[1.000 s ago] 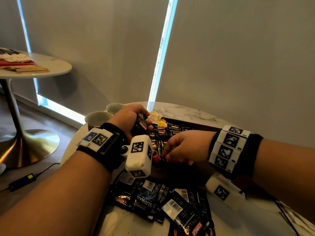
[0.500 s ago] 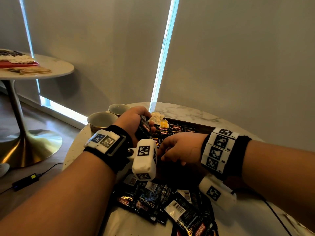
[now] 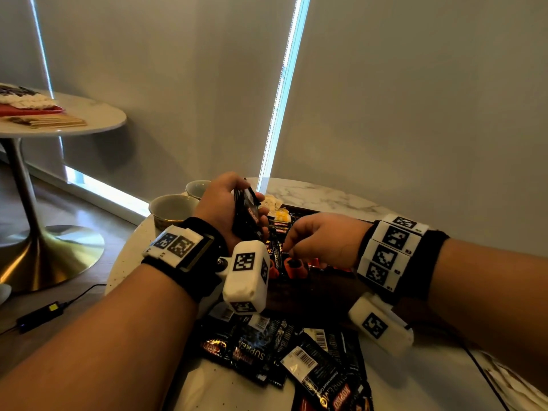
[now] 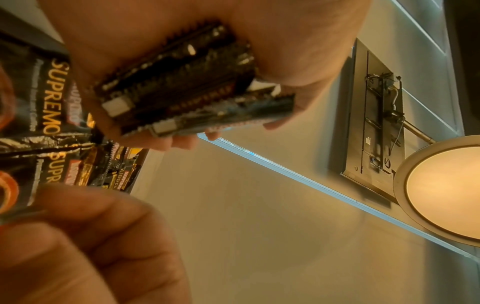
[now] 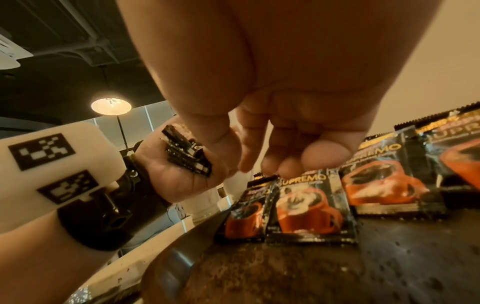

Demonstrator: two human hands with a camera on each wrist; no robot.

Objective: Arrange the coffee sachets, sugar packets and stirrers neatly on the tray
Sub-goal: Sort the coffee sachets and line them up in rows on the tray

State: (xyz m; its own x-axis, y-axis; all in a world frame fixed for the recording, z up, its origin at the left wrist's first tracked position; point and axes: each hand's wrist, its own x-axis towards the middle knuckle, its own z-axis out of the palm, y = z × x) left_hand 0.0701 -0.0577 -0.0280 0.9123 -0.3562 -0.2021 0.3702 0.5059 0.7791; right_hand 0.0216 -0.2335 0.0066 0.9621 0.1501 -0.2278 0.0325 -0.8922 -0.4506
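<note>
My left hand (image 3: 228, 203) grips a stack of black coffee sachets (image 3: 247, 216) on edge, above the tray's left end; the stack (image 4: 187, 86) fills its palm (image 5: 185, 151). My right hand (image 3: 289, 247) hovers just over a row of black-and-orange coffee sachets (image 5: 309, 205) lying flat on the dark tray (image 5: 285, 267). Its fingers (image 5: 322, 152) are loosely curled and I see nothing between them. Yellow and pale sugar packets (image 3: 280, 216) lie at the tray's far left. I see no stirrers.
A loose pile of coffee sachets (image 3: 296, 351) lies on the marble table (image 3: 320, 197) in front of the tray. Two cups (image 3: 172, 209) stand at the table's left edge. A side table (image 3: 74, 120) and a floor cable (image 3: 41, 315) are to the left.
Both hands stay nearly where they were. The right hand has shifted slightly left over the tray's sachet row; the left still holds its stack.
</note>
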